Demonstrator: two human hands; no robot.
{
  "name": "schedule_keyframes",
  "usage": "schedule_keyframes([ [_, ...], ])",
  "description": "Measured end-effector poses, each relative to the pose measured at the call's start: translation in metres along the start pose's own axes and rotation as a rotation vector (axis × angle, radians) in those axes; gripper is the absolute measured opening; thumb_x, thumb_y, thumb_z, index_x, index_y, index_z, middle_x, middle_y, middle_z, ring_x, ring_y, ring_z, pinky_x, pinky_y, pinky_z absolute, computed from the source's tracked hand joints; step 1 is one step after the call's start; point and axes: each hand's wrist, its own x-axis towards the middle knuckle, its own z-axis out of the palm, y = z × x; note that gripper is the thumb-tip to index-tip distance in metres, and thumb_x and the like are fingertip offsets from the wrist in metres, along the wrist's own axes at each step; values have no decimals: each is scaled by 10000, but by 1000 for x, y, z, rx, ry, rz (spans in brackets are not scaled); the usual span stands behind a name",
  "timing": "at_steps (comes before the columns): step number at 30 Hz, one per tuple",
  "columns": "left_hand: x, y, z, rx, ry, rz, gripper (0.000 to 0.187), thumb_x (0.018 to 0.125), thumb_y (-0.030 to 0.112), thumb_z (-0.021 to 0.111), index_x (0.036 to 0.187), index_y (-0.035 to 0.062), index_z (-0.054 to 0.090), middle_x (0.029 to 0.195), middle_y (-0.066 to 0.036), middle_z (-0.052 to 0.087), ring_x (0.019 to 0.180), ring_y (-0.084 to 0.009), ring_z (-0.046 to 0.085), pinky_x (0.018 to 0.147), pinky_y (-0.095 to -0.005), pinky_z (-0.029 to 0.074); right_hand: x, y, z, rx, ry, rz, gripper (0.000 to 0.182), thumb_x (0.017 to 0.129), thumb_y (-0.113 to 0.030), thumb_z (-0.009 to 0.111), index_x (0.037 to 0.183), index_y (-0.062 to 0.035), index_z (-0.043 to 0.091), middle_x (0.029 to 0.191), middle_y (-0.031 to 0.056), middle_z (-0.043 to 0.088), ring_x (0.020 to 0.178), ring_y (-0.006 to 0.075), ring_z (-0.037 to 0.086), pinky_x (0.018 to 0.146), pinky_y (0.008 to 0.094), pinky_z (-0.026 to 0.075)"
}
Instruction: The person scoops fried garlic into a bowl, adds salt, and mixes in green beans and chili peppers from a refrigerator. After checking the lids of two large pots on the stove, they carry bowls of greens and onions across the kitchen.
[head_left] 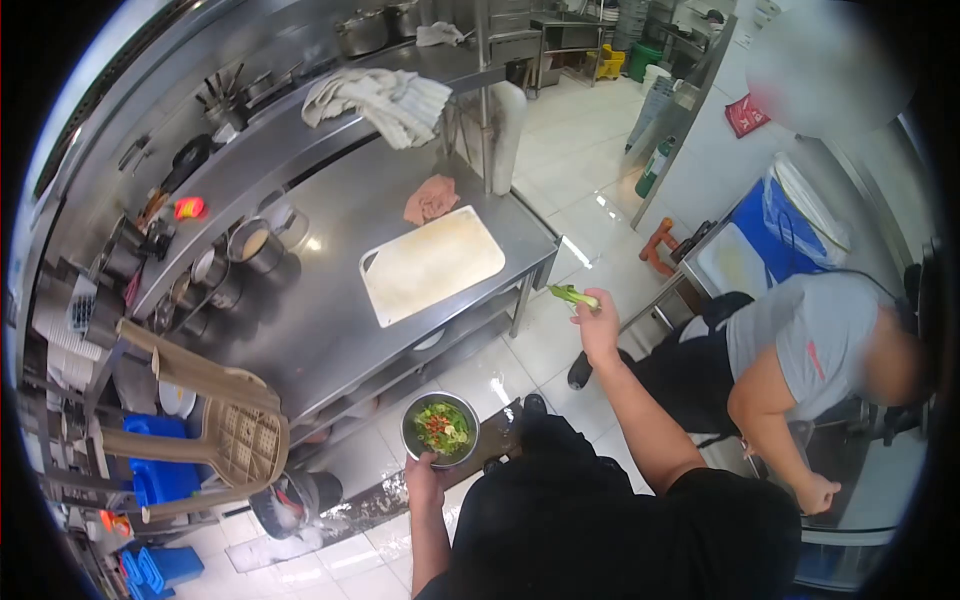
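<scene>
My left hand [424, 476] grips the rim of a round metal bowl [407, 436] in front of my body. Inside the bowl lie chopped green vegetables [443, 425] with some red and pale bits. Out to the right, my right hand [598, 325] is closed around a piece of leafy green vegetable [573, 296], whose leaves stick out past the fingers. Ahead of both hands, a white cutting board [435, 262] lies on the steel table [320, 330], with a pink cloth [431, 199] beside its far edge.
A co-worker [800, 330] in a grey shirt is close on my right. On the left, an upturned plastic chair [245, 430] stands by the steel table, near a bucket [290, 505]. Pots [257, 247] line the table's left side. Towels [380, 100] hang over the upper shelf.
</scene>
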Motion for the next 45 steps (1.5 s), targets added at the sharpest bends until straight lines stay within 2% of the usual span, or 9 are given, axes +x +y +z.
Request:
schedule_keyframes([
  [8, 71, 13, 131, 248, -191, -29, 473, 859, 1, 488, 1332, 4, 482, 1111, -164, 661, 834, -247, 716, 597, -348, 631, 124, 36, -46, 162, 129, -29, 319, 954, 10, 535, 1273, 11, 535, 1131, 135, 596, 906, 178, 660, 711, 312, 620],
  [11, 96, 25, 217, 316, -247, -18, 458, 879, 6, 487, 1337, -4, 484, 1105, -165, 665, 835, -228, 717, 625, -331, 648, 176, 32, -65, 200, 175, 128, 278, 989, -59, 554, 1258, 6, 524, 1109, 126, 590, 882, 167, 645, 690, 299, 600],
  [21, 177, 35, 437, 558, -320, -77, 459, 896, 47, 526, 1350, 4, 472, 1117, -134, 649, 903, -220, 688, 651, -353, 634, 313, 19, -84, 266, 44, 254, 190, 995, -208, 646, 1052, -39, 581, 776, -14, 565, 661, 56, 519, 531, 225, 447],
  [29, 247, 9, 576, 435, -376, -124, 347, 938, 139, 530, 1258, 6, 551, 1023, -100, 649, 854, -202, 675, 667, -379, 602, 400, -14, -119, 143, 90, 21, 181, 979, -167, 668, 954, -62, 523, 775, 14, 564, 643, 93, 529, 631, 240, 479],
  [33, 311, -17, 638, 284, -341, -114, 324, 946, 162, 533, 1236, 22, 575, 1005, -87, 648, 826, -190, 672, 651, -366, 591, 454, -21, -155, 422, 152, 231, 206, 993, -170, 641, 1012, -93, 452, 783, 30, 562, 606, 127, 542, 572, 272, 474],
  [37, 375, -26, 714, 171, -254, -125, 291, 933, 145, 552, 1200, 29, 560, 1013, -116, 667, 835, -231, 690, 710, -400, 578, 529, -14, -202, 88, 69, 372, 172, 1030, -233, 593, 969, -116, 481, 710, -7, 529, 543, 103, 494, 480, 273, 401],
  [40, 425, -18, 773, 163, -201, -118, 274, 938, 170, 540, 1186, 57, 568, 975, -85, 666, 791, -193, 673, 627, -362, 552, 586, 39, -240, -569, -79, 119, 212, 1010, -249, 622, 923, -85, 519, 689, 31, 516, 558, 144, 516, 518, 320, 436],
  [41, 443, -12, 790, 168, -193, -107, 273, 939, 179, 536, 1184, 62, 570, 962, -77, 667, 781, -181, 668, 613, -353, 545, 601, 47, -251, -782, -107, 72, 291, 974, -291, 656, 903, -26, 558, 719, 106, 565, 642, 205, 584, 609, 381, 482],
  [45, 499, 23, 850, 120, -146, -21, 298, 956, 177, 509, 1219, 53, 575, 976, -58, 664, 750, -138, 650, 568, -309, 547, 636, 130, -316, -1177, -184, 243, 375, 942, -328, 658, 917, 36, 571, 809, 176, 640, 771, 252, 641, 711, 430, 503],
])
